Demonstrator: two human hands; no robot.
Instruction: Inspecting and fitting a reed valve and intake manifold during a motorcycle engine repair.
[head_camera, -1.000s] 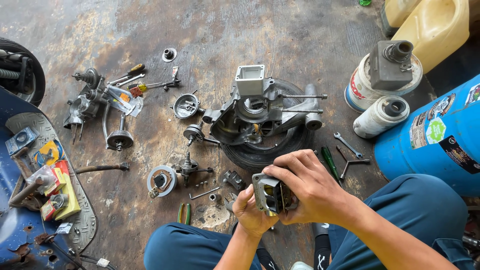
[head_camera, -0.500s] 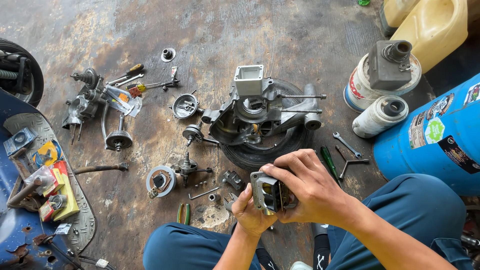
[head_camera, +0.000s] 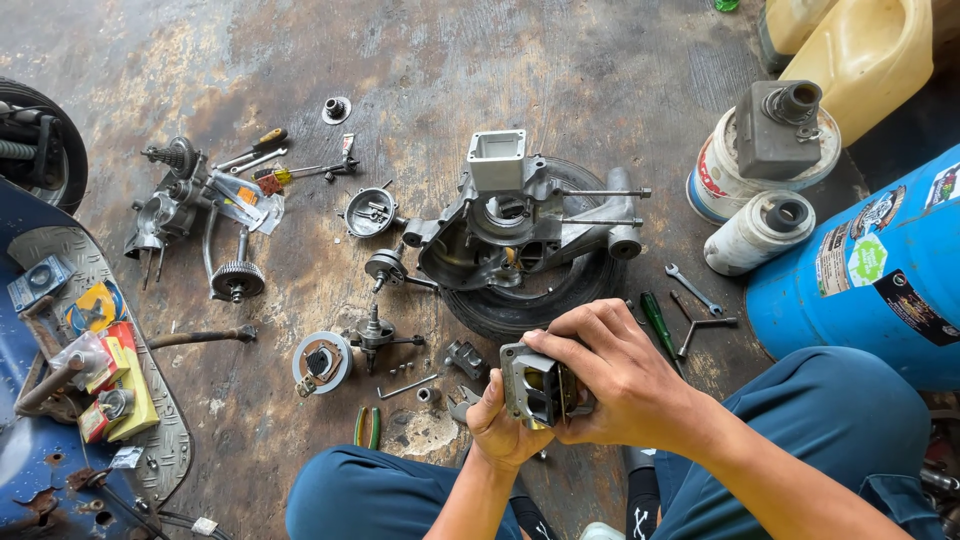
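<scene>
Fingers (head_camera: 570, 345) of both hands clasp a grey metal block (head_camera: 535, 385) (small, boxy).

Both forearms come up from the bottom edge and meet near the middle, between two knees in blue trousers. The left hand (head_camera: 503, 425) sits lower, palm turned up, its thumb pressed up along the near side of what both hands share. The right hand (head_camera: 615, 375) lies over the top from the right, wrist bent, fingers curled and closed down (the knuckles face the camera), its fingertips meeting the left thumb.
</scene>
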